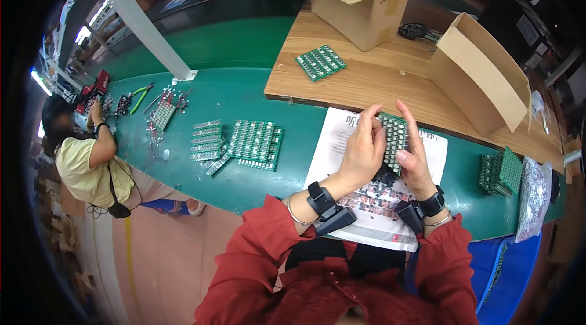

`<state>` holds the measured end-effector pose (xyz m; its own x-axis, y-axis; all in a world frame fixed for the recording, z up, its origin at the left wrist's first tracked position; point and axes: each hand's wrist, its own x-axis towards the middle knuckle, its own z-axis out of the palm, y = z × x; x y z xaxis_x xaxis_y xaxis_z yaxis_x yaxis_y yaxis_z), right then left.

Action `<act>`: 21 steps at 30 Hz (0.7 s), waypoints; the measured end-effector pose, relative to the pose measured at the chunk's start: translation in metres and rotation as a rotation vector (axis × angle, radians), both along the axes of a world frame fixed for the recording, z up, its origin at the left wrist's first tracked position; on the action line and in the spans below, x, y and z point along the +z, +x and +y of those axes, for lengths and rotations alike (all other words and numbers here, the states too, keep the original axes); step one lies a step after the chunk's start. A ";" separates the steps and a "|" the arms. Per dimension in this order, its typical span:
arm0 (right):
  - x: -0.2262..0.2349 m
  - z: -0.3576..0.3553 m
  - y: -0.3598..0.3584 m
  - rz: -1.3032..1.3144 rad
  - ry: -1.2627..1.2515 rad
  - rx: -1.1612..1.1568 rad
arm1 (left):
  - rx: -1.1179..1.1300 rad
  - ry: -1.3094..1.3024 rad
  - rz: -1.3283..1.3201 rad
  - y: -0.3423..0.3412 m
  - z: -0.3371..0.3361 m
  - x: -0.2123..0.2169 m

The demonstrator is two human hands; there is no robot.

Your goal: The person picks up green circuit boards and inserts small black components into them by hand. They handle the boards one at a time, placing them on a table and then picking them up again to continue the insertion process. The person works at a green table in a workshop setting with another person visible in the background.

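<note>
Between my two hands a green circuit board panel (pixel 394 133) with rows of pale components is held up on edge. My left hand (pixel 362 154) is closed along its left side, fingers pointing away from me. My right hand (pixel 417 165) grips the opposite side, with the thumb on the board's face. Just below the panel, a pile of small black pieces (pixel 384 177) rests on a printed paper sheet (pixel 323 160), partly hidden by my hands. A dark device is strapped to each of my wrists.
Left of the paper lie stacked green panels (pixel 253 142) and smaller boards (pixel 206 140). One panel (pixel 320 62) and two cardboard boxes (pixel 360 10) (pixel 479 72) sit on the wooden board. At right are more panels (pixel 502 171) and a plastic bag (pixel 534 200). A co-worker (pixel 91 166) works far left.
</note>
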<state>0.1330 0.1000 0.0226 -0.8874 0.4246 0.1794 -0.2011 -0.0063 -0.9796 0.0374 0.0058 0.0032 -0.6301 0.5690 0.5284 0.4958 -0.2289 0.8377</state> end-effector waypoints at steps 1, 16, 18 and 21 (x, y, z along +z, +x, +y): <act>-0.001 0.001 0.001 0.011 -0.007 0.009 | -0.023 0.004 -0.016 0.000 0.000 0.000; 0.005 -0.002 0.001 -0.013 0.013 0.041 | -0.001 0.007 -0.033 -0.003 -0.001 0.001; 0.004 -0.003 0.001 -0.007 -0.279 0.097 | -0.002 0.019 -0.048 -0.004 -0.002 0.002; 0.001 0.000 0.000 -0.009 -0.289 0.102 | 0.011 0.048 -0.066 -0.004 -0.003 0.002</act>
<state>0.1328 0.0997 0.0232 -0.9291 0.3655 0.0568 -0.1769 -0.3042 -0.9360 0.0336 0.0029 0.0049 -0.6707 0.5368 0.5118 0.4422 -0.2646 0.8570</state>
